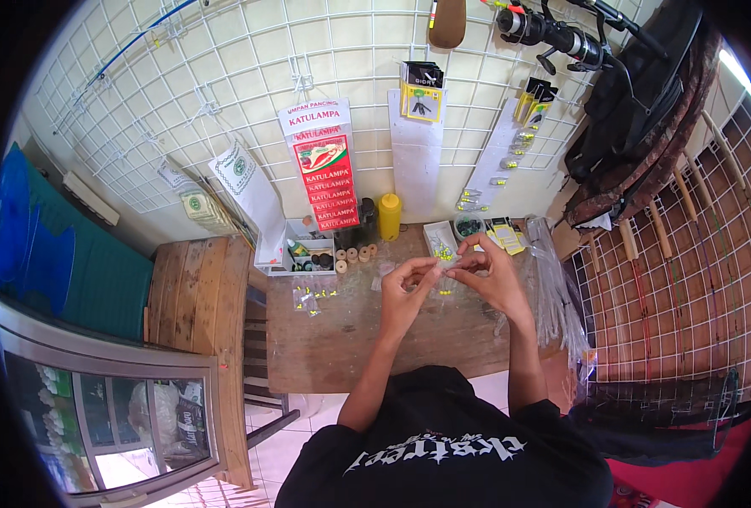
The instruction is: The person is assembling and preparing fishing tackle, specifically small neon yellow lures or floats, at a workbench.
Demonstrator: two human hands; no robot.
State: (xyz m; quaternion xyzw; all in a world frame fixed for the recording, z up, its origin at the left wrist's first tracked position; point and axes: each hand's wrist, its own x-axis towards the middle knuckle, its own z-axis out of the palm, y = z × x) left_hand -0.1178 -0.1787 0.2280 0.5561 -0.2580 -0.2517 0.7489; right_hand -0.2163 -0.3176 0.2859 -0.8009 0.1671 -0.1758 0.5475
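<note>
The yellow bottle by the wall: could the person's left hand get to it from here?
Probably yes: the yellow bottle stands beyond the left hand, with nothing tall between them. That hand is close to the right hand; whether it holds something is hard to tell.

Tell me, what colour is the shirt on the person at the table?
The shirt is black with white lettering; it shows best in the head view.

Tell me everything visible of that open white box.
The open white box is shallow and roughly rectangular, its material unclear. It rests near the back of the wooden table, with small yellow-green pieces inside, left of a round tub. The right hand obscures its near end; contact there cannot be told.
</note>
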